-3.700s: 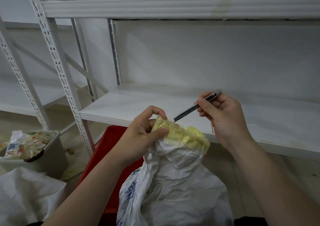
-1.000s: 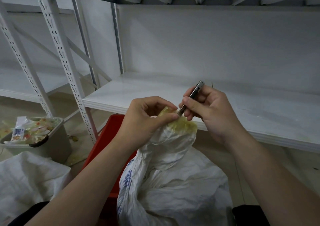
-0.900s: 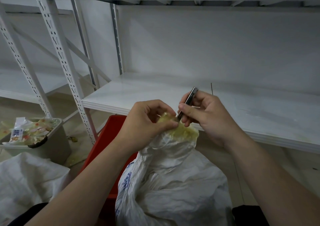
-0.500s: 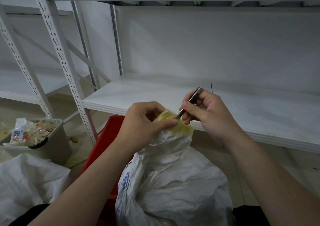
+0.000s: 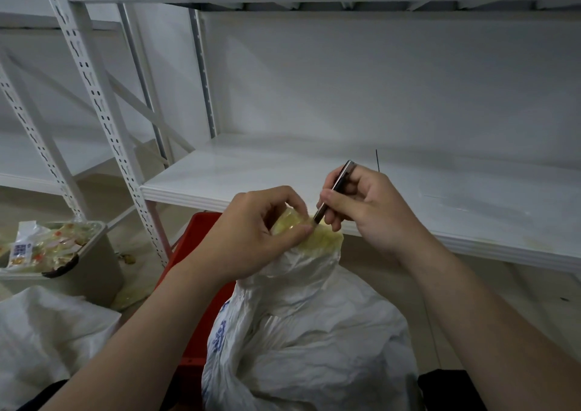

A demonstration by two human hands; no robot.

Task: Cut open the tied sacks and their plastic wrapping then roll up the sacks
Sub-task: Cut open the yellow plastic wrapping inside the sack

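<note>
A white woven sack (image 5: 308, 332) with blue print stands in front of me, its neck bunched and wound with yellowish plastic tape (image 5: 317, 239). My left hand (image 5: 248, 237) pinches the top of the taped neck between thumb and fingers. My right hand (image 5: 367, 209) grips a slim metal utility knife (image 5: 334, 190), held steeply, its tip pushed into the tape right beside my left thumb. The blade tip is hidden in the tape.
A red crate (image 5: 195, 247) sits behind the sack on the left. A grey bin (image 5: 94, 263) full of plastic wrappers stands at far left, with another white sack (image 5: 47, 338) below it. White metal shelving (image 5: 440, 218) runs behind my hands.
Since 3.7 s ago my right hand has brought the knife from off to the right into the taped neck. In the last second the knife stays at the tape, shifting only slightly.
</note>
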